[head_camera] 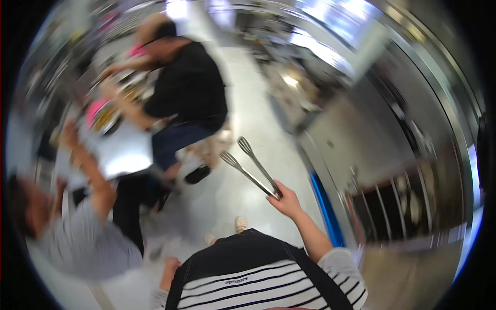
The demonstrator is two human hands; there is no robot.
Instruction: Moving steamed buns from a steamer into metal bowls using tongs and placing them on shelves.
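Observation:
My right hand [286,199] grips a pair of metal kitchen tongs [264,173] at the hinge end. The slotted tips stand apart, with nothing between them, and point away from me over the pale floor. At my left side hangs my left hand [172,266], close to the black apron [252,244]. It is small and partly hidden, so its fingers are hard to make out.
Ahead to the left, a person in black [190,85] leans over a metal worktable [126,153] with a bowl of food [105,118]. A person in grey [93,248] stands nearer. On my right runs a steel counter [329,143] with a blue strip [325,211] along its side.

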